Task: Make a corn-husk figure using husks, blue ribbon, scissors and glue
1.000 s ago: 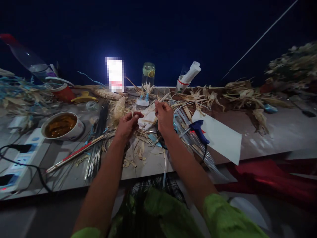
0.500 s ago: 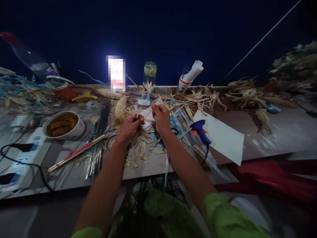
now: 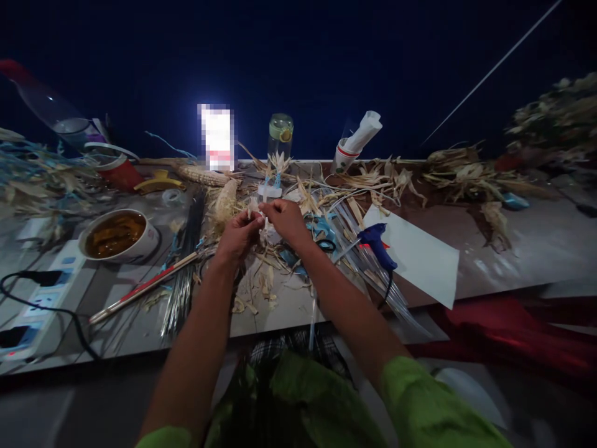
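In the middle of the table my left hand [image 3: 239, 235] pinches a small pale piece of corn husk [image 3: 253, 206] between thumb and fingers. My right hand [image 3: 288, 223] meets it from the right, its fingertips closed on the same piece; most of it is hidden by the fingers. Just behind stands a small husk flower [image 3: 280, 165] with blue ties on a white base [image 3: 269, 191]. A corn cob [image 3: 227, 198] with frayed fibres lies left of the hands. Husk scraps [image 3: 265, 283] are scattered below them.
A blue glue gun [image 3: 375, 236] rests on a white card [image 3: 424, 261], beside clear rods [image 3: 396, 305]. At left are a bundle of metal wires [image 3: 177, 298], a bowl of brown liquid [image 3: 116, 235] and a power strip [image 3: 51, 305]. A bottle [image 3: 280, 134] stands behind.
My right hand has moved left to meet my left hand. The husk strip stretched between them is now bunched at the joined fingertips.
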Tool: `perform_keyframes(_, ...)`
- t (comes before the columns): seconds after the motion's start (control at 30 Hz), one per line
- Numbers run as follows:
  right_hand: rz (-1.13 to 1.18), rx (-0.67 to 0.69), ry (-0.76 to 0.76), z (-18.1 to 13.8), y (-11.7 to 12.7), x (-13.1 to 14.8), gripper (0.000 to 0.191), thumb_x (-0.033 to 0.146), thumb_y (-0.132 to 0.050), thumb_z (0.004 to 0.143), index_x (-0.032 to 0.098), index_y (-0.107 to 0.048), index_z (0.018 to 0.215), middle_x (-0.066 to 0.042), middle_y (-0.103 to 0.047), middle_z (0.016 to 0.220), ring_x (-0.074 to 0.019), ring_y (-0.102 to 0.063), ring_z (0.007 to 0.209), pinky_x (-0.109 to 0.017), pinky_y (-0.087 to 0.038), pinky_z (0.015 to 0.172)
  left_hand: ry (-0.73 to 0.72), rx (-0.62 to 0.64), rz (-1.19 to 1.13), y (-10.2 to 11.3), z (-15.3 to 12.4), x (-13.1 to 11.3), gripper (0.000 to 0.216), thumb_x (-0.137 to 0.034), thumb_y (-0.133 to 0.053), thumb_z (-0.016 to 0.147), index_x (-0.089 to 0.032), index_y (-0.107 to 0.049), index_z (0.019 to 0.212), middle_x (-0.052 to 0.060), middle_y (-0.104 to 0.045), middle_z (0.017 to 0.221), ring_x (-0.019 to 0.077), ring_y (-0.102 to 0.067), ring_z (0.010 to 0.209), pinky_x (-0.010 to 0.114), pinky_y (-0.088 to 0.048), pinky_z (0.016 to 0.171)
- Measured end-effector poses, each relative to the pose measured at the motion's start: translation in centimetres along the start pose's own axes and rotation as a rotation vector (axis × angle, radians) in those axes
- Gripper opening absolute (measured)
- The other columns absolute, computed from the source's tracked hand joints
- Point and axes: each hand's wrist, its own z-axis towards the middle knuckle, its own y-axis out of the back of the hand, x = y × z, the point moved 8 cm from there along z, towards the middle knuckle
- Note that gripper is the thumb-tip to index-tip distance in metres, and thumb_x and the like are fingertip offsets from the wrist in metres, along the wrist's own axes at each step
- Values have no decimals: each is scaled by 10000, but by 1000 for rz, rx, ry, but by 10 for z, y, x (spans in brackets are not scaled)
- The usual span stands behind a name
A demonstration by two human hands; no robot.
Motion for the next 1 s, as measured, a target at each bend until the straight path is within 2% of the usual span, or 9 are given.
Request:
perform_keyframes(0.07,-1,55,15,1,0,2,386,446,-440,792,143,-568,591,28,-510,546,-70,-422,542,-203,-334,559,-24,-33,-22,4,1,-2,287,-283,-736,570,-166,-502,687,-81,-429,498,24,-358,379,155,-308,364)
perform_keyframes(0.13,52,54,5,2,11,-3,336,416,-431,799,143,-619,747,13,-582,659,-74,-463,580,-205,-368,589,-44,-99,-74,10,2,-4,289,-278,-727,571,-175,-491,703,-92,-405,478,25,-346,370,151,-297,357)
perform_keyframes(0.23,63,-76,-36,-1,45,-18,324,353,-472,771,151,-602,989,-8,-621,805,-85,-503,628,-222,-404,613,-87,-164,-128,18,4,-7,290,-268,-714,575,-184,-470,707,-106,-358,453,22,-300,352,148,-260,340)
perform_keyframes(0.33,-75,-56,-43,-11,66,-25,300,306,-511,746,136,-617,969,-29,-636,845,-106,-535,708,-246,-422,676,-109,-178,-127,20,5,-8,286,-237,-701,578,-188,-457,719,-107,-355,465,20,-295,364,146,-292,365)
perform_keyframes(0.5,-392,260,-99,-45,60,-26,231,263,-511,758,155,-644,913,-34,-659,865,-124,-562,751,-262,-420,724,-111,-177,-75,17,3,-8,276,-216,-687,572,-184,-444,697,-103,-347,472,24,-304,379,152,-330,395)
perform_keyframes(0.6,-644,269,-86,-68,68,-19,275,284,-484,790,164,-613,1001,-66,-625,987,-164,-561,913,-281,-401,822,-94,-148,-53,14,3,-5,274,-220,-682,576,-185,-430,680,-104,-327,462,27,-304,379,155,-318,398)
perform_keyframes(0.7,-843,362,-109,-91,68,-20,391,330,-466,806,190,-515,1167,-98,-532,1153,-207,-548,1002,-301,-401,833,-87,-140,-40,14,4,-3,264,-219,-674,585,-185,-429,678,-103,-330,463,27,-298,379,158,-305,398)
perform_keyframes(0.83,-1011,471,-156,-106,64,-25,511,366,-478,794,212,-401,1275,-119,-435,1260,-246,-581,954,-328,-426,760,-90,-104,-35,10,4,-3,268,-215,-675,584,-182,-428,681,-97,-365,494,23,-294,382,160,-288,392)
perform_keyframes(1.0,-1130,455,-156,-102,60,-27,544,382,-497,776,242,-368,1285,-128,-403,1265,-255,-606,883,-326,-432,678,-88,-77,-36,8,5,-1,256,-211,-679,585,-173,-444,679,-92,-369,503,20,-296,386,160,-290,394)
